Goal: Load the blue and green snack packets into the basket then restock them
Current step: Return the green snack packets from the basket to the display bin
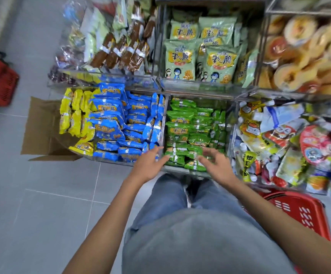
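Your empty left hand point(149, 165) and right hand point(217, 162) hover, fingers spread, over glossy green snack packets point(182, 131) lying flat, long axes running left-right, beside blue foil packets point(121, 125).

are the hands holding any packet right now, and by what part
Nothing is held: left hand and right hand hover open over the green snack packets.

Two hands: left hand point(149, 165), right hand point(218, 164). Two red baskets point(299, 212). One cardboard box point(41, 127). Blue packets point(129, 123), green packets point(188, 133): too many to count.
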Motion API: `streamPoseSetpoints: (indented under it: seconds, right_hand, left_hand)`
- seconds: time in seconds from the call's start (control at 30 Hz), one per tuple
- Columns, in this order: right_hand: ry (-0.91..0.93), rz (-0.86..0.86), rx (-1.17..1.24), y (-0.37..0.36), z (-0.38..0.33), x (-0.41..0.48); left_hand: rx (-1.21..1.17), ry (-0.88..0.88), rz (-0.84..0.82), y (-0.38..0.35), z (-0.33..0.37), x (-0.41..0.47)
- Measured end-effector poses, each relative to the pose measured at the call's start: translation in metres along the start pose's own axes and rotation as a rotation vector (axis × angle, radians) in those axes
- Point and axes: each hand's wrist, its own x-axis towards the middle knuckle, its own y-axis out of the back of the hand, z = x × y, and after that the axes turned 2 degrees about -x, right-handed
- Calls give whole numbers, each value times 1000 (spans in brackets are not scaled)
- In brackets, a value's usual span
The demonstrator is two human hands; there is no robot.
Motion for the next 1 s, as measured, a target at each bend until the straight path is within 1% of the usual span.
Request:
streamPoseSetpoints:
  seconds: [0.07,0.17,0.3,0.37,0.5,0.57,0.63,0.83,0.93,1.0]
  right_hand:
    - [11,-8,-8,3,2,-17]
    - [-20,48,92,-4,3,-37]
    - [-108,173,241,-32,-6,-55]
    - [-167,253,303,-49,-11,-66]
    - [-260,401,474,-83,-4,-99]
    - [-322,477,553,-97,8,-122]
    - [-396,592,649,-109,26,-151]
    - [-629,912,896,-156,73,-243]
    - [-751,1024,1066,-181,92,-277]
    - [-796,1088,1167,-188,105,-292]
  left_hand:
    - [-110,27,-12,-5,-13,-12]
    - [-207,53,-17,-8,-33,-26]
    - [-240,46,-89,0,-63,-35]
    - [-218,28,-140,10,-74,-35]
    - [0,-68,-227,24,-80,-26]
    - [103,-128,-282,22,-72,-20]
    - [185,-199,-356,10,-55,-16]
    - [442,-470,-653,-67,17,-28]
    - [587,-588,-782,-118,50,-48]
    - [675,-656,-838,-150,68,-64]
